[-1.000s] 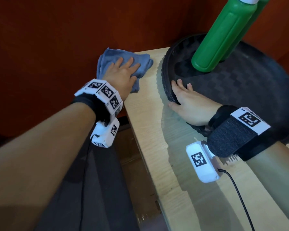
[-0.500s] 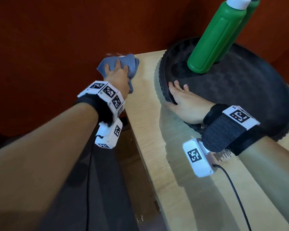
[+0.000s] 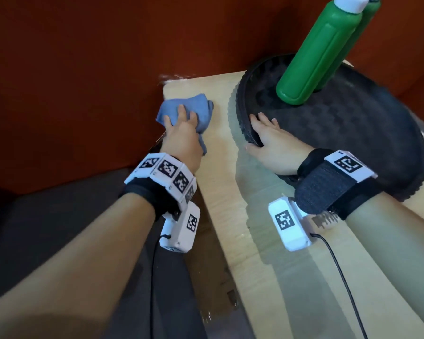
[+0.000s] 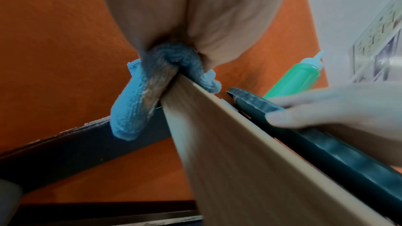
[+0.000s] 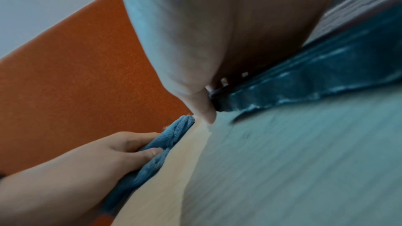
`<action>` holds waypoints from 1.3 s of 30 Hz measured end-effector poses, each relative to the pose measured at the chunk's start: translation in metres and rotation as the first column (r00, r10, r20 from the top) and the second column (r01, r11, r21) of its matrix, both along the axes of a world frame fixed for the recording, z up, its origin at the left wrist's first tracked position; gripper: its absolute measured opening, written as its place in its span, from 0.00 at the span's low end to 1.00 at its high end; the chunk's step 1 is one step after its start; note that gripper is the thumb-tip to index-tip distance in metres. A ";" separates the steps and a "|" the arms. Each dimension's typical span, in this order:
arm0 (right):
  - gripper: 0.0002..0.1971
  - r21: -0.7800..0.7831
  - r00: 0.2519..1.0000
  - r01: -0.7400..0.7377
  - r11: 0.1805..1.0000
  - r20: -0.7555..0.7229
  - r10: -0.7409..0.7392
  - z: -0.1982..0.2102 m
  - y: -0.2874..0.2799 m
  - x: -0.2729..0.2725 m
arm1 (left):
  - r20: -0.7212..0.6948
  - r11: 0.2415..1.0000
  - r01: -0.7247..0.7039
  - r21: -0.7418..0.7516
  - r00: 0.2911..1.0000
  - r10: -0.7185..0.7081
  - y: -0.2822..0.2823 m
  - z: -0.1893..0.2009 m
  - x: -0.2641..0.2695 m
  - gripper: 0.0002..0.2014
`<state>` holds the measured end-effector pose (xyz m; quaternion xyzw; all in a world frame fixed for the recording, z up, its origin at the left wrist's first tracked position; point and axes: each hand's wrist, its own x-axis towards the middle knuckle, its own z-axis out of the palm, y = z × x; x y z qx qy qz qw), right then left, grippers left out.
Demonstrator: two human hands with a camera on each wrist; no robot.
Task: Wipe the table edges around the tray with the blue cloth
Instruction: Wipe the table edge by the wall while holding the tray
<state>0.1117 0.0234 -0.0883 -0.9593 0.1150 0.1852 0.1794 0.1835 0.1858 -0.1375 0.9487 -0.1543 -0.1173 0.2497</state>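
Since the blue cloth is bunched up, not spread flat, it straddles the counter's left edge near the far corner: part lies on top, and a fold hangs down over the side, clearly so in the left wrist view. Judgement: bunching gives a thick pad that wraps the lip, so top & side get wiped in one pass.

Left hand sits on the cloth, fingers laid over the top, a little apart, curled down into the fabric, w/ thumb pressing it too; a gripping hold, prob. so the cloth doesn't slide free during the stroke.

Right hand lies on the near-left rim of the black tray. Fingers fairly straight, close together, reaching over the rim onto the tray floor; thumb down at the outer wall by the counter. Holds nothing. Judgement: it's bracing the tray so it won't shift while the cloth works just beside it.

Strip of bare counter between cloth & tray; not touching.

Two green bottles stand upright on the tray's far part, one behind the other, white caps. Prob. another reason to steady the tray: tall, could tip if jolted.

Orange-red wall is close behind and left of the corner, so little room for the hand there.
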 end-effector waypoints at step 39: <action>0.35 -0.102 0.999 -0.010 0.995 0.034 0.013 0.012 0.018 -0.059 | -0.092 0.962 -0.005 -0.272 0.996 -0.021 0.017 0.007 -0.143 0.24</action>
